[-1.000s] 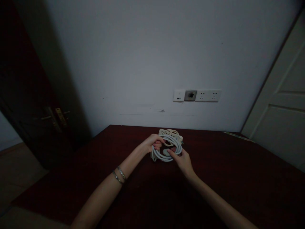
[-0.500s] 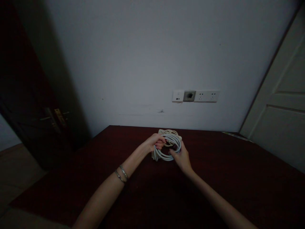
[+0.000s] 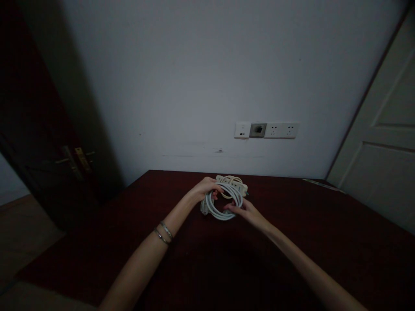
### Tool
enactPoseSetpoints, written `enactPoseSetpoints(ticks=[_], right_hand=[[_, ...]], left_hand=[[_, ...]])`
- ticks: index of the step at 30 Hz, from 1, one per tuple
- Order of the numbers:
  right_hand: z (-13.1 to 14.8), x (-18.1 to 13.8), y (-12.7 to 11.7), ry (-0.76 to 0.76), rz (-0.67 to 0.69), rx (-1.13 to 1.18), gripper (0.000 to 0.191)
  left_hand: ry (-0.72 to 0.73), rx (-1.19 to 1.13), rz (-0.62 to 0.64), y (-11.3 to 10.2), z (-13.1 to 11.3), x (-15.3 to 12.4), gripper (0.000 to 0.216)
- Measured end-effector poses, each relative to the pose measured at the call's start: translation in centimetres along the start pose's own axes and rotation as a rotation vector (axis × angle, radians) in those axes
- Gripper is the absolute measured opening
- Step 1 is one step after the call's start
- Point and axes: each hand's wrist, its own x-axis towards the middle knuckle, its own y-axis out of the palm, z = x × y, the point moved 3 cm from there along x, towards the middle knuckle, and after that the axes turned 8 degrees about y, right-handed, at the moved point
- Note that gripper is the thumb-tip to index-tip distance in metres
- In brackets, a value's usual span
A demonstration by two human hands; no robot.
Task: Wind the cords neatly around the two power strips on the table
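Between my hands is a coiled white cable [image 3: 223, 216], its loops forming a ring. My left hand [image 3: 207, 186] is closed on the upper left of the coil, with two bracelets [image 3: 164, 232] on that wrist. On the lower right side, my right hand [image 3: 247, 211] grips the loops, thumb inside the ring. A pale plug-like end [image 3: 204, 208] sits at the coil's left, below my left hand. Just behind the coil, a cream power strip [image 3: 241, 188] with its own looped cord lies on the dark red table [image 3: 207, 263], partly hidden by the coil.
Behind the table rises a white wall [image 3: 188, 86] with a row of sockets [image 3: 281, 130]. A dark door with a brass-coloured handle [image 3: 82, 159] stands at the left, a pale panelled door [image 3: 389, 142] at the right. A thin strip [image 3: 324, 186] lies along the table's back right edge.
Both hands and the cable coil have shifted slightly left. More of the power strip behind the coil now shows. My right hand has turned a little at the coil's lower right.
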Motion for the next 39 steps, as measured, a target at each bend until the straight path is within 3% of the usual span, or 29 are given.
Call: enactPoseSetpoints(ticks=[4,8,14,18,22,26,30,33,39], right_hand=[[-0.5,0.0,0.6,-0.091,-0.016,0.002,0.034],[-1.9,0.6,1.0,-0.14,-0.199,0.055,0.038],[-4.0,0.7,2.1,-0.055,-0.359,0.202,0.047],[-4.5,0.1,3.3,0.042,-0.472,0.389,0.052],[-4.7,-0.2,4.4,0.096,-0.491,0.547,0.052],[-5.1,-0.3,5.6,0.154,-0.492,0.643,0.049],[-5.2,-0.4,7.2,0.154,-0.469,0.745,0.045],[-5.3,-0.3,8.4,0.19,-0.478,0.807,0.04],[-5.1,0.0,9.9,0.198,-0.466,0.872,0.033]], left_hand=[[-0.009,-0.101,-0.009,-0.1,-0.4,0.4,0.036],[-0.033,-0.246,0.055,-0.2,-0.5,0.5,0.037],[0.094,-0.254,0.094,-0.3,0.6,0.4,0.046],[0.075,-0.256,0.025,-0.1,1.9,0.0,0.03],[0.017,-0.105,-0.053,0.2,2.9,-1.2,0.035],[0.092,0.069,-0.147,0.6,3.7,-2.4,0.024],[0.12,0.05,-0.21,1.1,4.8,-2.7,0.004],[0.143,0.062,-0.291,0.9,5.5,-2.6,0.006],[0.158,0.596,-0.529,-1.2,5.2,-3.3,0.007]])
